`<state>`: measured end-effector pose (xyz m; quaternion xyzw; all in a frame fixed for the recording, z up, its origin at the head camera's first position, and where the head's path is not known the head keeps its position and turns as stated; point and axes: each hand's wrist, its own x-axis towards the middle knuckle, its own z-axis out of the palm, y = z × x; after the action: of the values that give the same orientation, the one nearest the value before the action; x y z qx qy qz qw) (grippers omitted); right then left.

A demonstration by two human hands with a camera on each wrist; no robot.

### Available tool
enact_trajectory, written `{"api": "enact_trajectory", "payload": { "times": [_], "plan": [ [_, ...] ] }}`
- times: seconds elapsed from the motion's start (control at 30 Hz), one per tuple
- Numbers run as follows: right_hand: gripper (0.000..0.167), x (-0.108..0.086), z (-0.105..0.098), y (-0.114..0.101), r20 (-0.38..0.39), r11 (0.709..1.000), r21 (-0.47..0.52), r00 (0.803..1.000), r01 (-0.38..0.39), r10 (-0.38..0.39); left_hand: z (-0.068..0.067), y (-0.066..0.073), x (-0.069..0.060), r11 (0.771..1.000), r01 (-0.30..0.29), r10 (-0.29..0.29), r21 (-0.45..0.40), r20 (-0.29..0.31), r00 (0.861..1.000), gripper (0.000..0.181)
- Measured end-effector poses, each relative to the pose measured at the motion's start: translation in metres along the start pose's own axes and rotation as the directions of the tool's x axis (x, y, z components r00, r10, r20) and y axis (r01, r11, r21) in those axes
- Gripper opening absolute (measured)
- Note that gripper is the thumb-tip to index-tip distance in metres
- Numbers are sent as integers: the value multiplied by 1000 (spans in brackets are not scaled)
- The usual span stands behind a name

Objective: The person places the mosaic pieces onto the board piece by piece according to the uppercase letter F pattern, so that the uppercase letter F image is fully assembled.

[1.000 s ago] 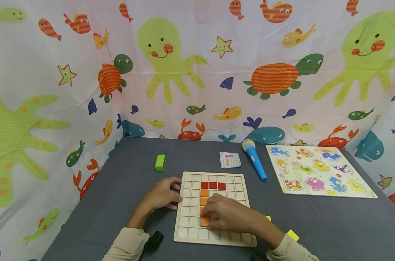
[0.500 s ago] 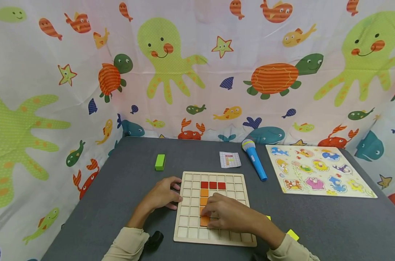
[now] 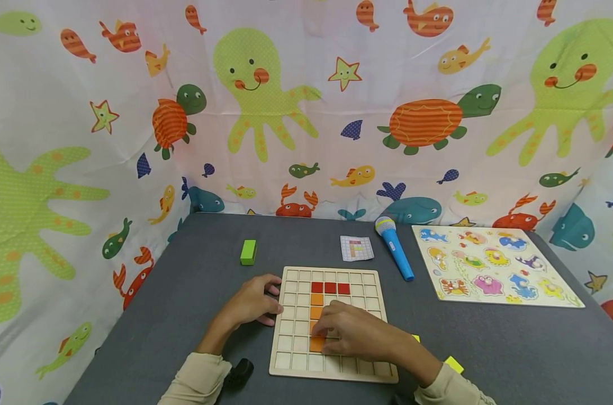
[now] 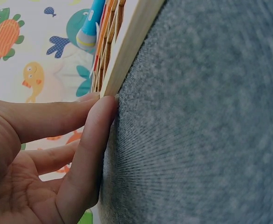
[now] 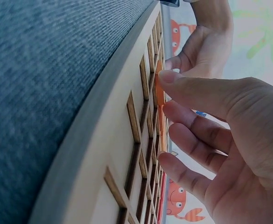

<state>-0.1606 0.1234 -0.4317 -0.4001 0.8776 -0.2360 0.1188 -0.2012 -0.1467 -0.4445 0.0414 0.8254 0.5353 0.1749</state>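
A wooden grid board lies on the dark table, with red tiles in a row and orange tiles in a column below them. My left hand pinches the board's left edge; the left wrist view shows the thumb against its side. Over the lower middle of the board, my right hand has thumb and index finger at the lowest orange tile, pinching it. In the right wrist view an orange tile shows by the thumb; the other fingers are loosely bent.
A green block stands at back left. Behind the board are a small pattern card and a blue toy microphone. A sea-animal puzzle board lies at right. Yellow pieces show near the right forearm.
The lowest orange tile has shifted very slightly to the left under my right fingers. Both hands otherwise stay in place.
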Motion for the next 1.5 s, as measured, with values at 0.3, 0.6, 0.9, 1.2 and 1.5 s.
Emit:
{"api": "enact_trajectory", "payload": {
  "times": [0.3,0.6,0.9,1.2,1.5],
  "plan": [
    [26,0,1,1,-14,1000,1,1000,5,-5,0,1,0,1000,2,-2,-2,-1,1000,63],
    [25,0,1,3,-8,1000,20,1000,-7,7,0,-1,0,1000,-3,3,-10,6,1000,63],
    [24,-14,-5,12,-47,1000,10,999,-3,4,0,0,-1,1000,-3,3,-3,1,1000,63],
    [27,-42,-17,26,-106,998,46,994,-34,39,0,0,-1,1000,-1,1,-4,-4,1000,63],
    [30,-71,-32,41,-127,993,77,987,-92,101,1,0,-1,1000,3,-3,2,-9,1000,63]
  ]
}}
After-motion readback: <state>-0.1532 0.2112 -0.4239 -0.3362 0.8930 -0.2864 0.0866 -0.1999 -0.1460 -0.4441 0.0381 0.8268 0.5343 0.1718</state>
